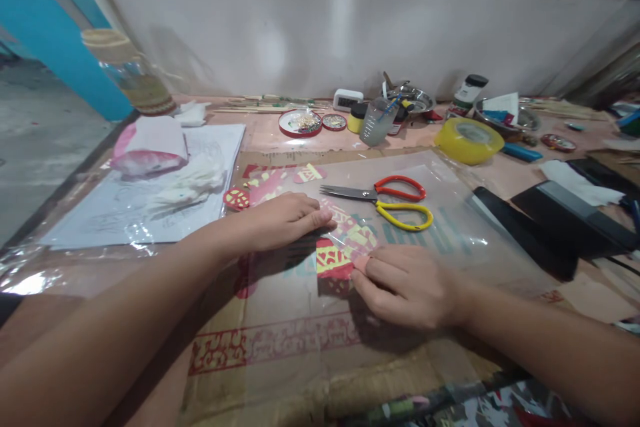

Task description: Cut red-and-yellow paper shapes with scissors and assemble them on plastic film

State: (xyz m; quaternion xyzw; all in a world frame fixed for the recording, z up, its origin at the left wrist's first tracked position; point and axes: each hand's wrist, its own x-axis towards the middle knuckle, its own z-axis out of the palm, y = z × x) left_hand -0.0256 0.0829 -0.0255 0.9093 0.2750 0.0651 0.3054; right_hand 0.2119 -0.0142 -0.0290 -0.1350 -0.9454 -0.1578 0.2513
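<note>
A patterned red-and-yellow paper cutout lies on a clear plastic sheet over cardboard. A narrow clear plastic strip crosses just above the cutout, between my two hands. My left hand rests on the sheet with its fingers closed, thumb and fingertips at the strip's upper left end. At the lower right end, my right hand pinches the strip next to the cutout's edge. Scissors with one red and one yellow handle lie beyond my hands, blades slightly apart. More patterned cutouts show under and beside the left hand.
A yellow tape roll stands at the back right, near a cup of cloudy liquid. Papers and a pink-and-white packet lie left. A black device sits right. A tall jar stands back left.
</note>
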